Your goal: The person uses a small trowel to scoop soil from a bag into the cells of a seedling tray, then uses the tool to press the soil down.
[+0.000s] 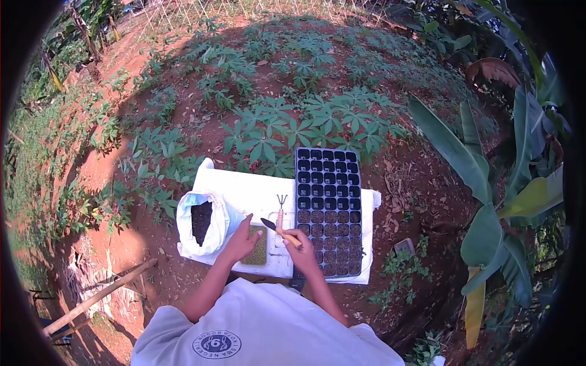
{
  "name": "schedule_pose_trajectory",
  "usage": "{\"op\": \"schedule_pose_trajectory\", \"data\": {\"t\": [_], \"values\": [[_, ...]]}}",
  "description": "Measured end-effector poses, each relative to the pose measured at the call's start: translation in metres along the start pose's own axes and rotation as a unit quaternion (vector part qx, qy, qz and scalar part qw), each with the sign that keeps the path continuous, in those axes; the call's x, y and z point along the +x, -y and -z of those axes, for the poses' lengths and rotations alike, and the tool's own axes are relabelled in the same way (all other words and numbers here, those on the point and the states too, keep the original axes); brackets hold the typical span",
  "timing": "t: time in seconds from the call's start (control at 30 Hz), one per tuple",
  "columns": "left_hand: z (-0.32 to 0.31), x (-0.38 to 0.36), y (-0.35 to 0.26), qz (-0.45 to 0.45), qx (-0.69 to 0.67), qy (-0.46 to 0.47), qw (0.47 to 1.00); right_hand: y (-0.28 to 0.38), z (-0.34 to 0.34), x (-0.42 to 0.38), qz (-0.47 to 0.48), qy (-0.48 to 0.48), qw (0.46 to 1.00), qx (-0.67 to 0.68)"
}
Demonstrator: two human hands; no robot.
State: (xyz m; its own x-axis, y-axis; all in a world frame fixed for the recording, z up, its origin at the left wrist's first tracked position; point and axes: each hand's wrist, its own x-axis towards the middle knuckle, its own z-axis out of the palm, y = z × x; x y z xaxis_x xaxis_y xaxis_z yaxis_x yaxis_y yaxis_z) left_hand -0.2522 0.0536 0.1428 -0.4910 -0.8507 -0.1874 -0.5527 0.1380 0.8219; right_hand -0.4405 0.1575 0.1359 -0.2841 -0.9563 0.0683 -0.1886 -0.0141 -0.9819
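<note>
In the head view, my right hand [303, 252] grips a small hand trowel [288, 236] by its wooden handle, and the dark blade points up and left. My left hand [242, 244] is open, thumb and fingers apart, between a white bag of dark soil [201, 223] and a shallow square tray of small green grains [259, 251]. Just beyond the trowel lies a little hand rake [281, 216] with its tines pointing away from me. To the right of my right hand sits a black seedling tray [328, 210]; its near cells hold soil and its far cells are unfilled.
A white-covered work surface [244, 183] carries these things. Leafy plants [262, 137] grow in reddish earth just past it. Large banana leaves [455, 149] reach in from the right, and a wooden pole [101, 297] slants at lower left.
</note>
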Motion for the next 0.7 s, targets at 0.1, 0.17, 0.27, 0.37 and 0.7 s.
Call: {"op": "schedule_pose_trajectory", "data": {"t": [0.1,0.17,0.27,0.37,0.7], "values": [[0.041,-0.006,0.018,-0.029,0.011,-0.018,0.999,0.008,-0.049,-0.003,-0.018,-0.037,0.997,0.072],[0.069,-0.010,0.040,-0.037,-0.027,-0.052,0.998,0.002,-0.087,-0.007,-0.016,-0.036,0.993,0.109],[0.108,-0.020,0.090,-0.030,-0.087,-0.132,0.987,0.021,-0.137,-0.016,-0.095,-0.004,0.992,0.078],[0.146,-0.034,0.136,-0.019,-0.032,-0.171,0.985,0.015,-0.182,-0.011,-0.066,0.020,0.996,0.053],[0.160,-0.055,0.213,0.050,0.005,-0.216,0.975,0.020,-0.252,0.035,-0.022,0.063,0.996,-0.055]]}}
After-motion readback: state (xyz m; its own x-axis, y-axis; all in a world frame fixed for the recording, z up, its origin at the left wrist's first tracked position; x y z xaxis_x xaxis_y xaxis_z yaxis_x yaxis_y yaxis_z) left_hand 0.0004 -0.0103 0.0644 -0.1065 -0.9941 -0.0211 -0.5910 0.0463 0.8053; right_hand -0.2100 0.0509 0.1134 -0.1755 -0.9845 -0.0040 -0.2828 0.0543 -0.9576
